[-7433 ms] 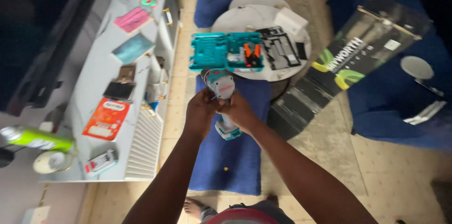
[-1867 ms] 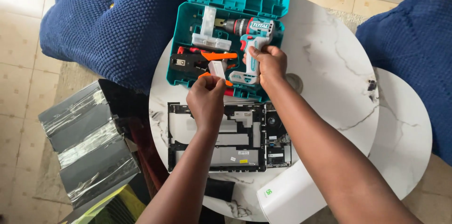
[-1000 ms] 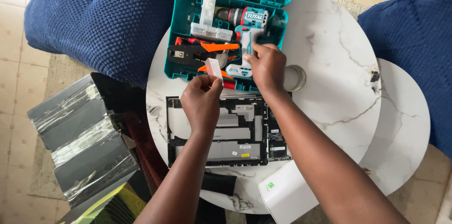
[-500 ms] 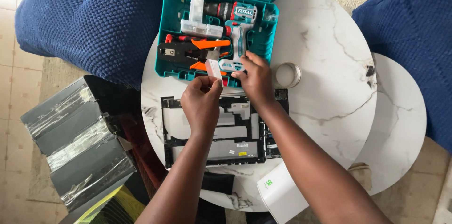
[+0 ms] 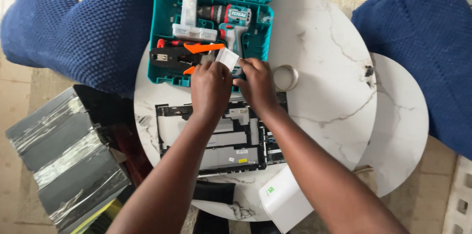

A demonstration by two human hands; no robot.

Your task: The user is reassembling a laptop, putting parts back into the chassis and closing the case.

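Observation:
Both hands meet over the front edge of an open teal tool case (image 5: 162, 42) on a round white marble table (image 5: 324, 67). My left hand (image 5: 210, 86) and my right hand (image 5: 255, 82) together hold a small white box (image 5: 227, 58) between their fingertips. A teal cordless drill (image 5: 231, 17) lies in the case, beside a clear plastic bit box (image 5: 189, 22) and an orange-handled crimping tool (image 5: 184, 54). Under my forearms lies an opened laptop base (image 5: 221, 140) with its inner parts showing.
A roll of clear tape (image 5: 286, 76) sits right of my right hand. A white box (image 5: 285, 199) lies at the table's near edge. Blue knitted cushions (image 5: 78, 22) flank the table, with a second one (image 5: 423, 42) at right. A foil-wrapped dark package (image 5: 64, 160) lies at left on the floor.
My right hand has let go of the drill, which now rests in the case, and joined my left hand on the small white box. The view moved closer.

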